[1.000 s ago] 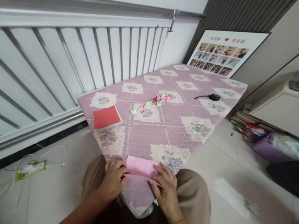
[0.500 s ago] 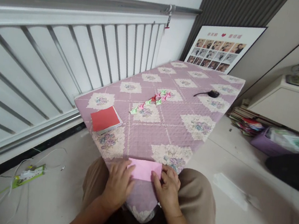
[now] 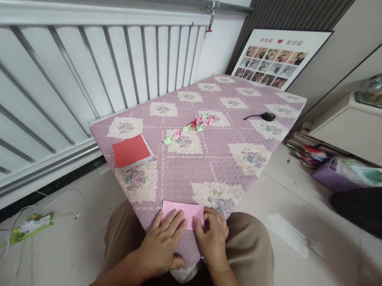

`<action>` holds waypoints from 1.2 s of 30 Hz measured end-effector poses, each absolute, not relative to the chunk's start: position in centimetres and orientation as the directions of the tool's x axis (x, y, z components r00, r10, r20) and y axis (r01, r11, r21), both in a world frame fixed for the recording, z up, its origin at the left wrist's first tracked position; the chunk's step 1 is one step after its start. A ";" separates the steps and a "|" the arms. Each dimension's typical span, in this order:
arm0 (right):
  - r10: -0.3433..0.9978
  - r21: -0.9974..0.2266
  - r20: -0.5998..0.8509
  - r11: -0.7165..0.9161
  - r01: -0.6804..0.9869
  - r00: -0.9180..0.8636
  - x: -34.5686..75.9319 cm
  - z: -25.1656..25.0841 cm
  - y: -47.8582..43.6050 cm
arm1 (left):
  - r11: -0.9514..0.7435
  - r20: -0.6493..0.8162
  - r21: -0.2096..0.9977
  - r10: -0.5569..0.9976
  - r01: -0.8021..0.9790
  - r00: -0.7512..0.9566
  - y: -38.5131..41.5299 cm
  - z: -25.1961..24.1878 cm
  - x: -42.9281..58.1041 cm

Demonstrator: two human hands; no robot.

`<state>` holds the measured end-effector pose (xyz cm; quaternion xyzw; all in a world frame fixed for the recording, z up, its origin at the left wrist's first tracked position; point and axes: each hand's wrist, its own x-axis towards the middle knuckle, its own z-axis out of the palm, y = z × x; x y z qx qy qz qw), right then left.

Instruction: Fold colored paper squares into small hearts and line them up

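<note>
A folded strip of pink paper (image 3: 190, 210) lies at the near corner of the cloth-covered table. My left hand (image 3: 161, 245) rests on its left half, fingers stretched out flat and thumb apart. At the strip's right end, my right hand (image 3: 213, 238) has its thumb on top and its fingers curled at the edge, pinching the paper. Beyond, to the left, sits a stack of paper sheets with a red one on top (image 3: 131, 151). Several small folded pieces in pink, green and red (image 3: 186, 128) lie in a branching row farther back.
A floral tablecloth (image 3: 176, 171) covers the table, with a white radiator (image 3: 80, 70) along its left. A black object with a cord (image 3: 268, 116) lies far right, before a leaning photo board (image 3: 277, 60). A power strip (image 3: 32, 227) and cables are on the floor.
My left hand has moved right from the strip's left edge and now presses flat across the paper. The right hand stays at the right end. The camera view has shifted slightly.
</note>
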<state>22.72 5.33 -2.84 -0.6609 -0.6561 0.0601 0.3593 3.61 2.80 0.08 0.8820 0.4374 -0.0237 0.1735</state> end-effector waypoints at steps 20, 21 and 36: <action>0.913 -0.346 0.016 0.387 0.855 -0.407 19.1 -0.4 4.2 | -0.589 -0.166 0.316 0.738 0.744 0.655 3.3 0.7 3.1; 0.916 -0.332 0.019 0.384 0.862 -0.401 19.2 -0.6 4.2 | -0.594 -0.166 0.318 0.732 0.739 0.660 3.4 0.7 2.9; 0.912 -0.211 0.187 0.401 0.891 -0.366 19.3 -2.0 4.3 | -0.325 0.050 0.485 0.937 0.812 0.346 6.7 1.0 0.0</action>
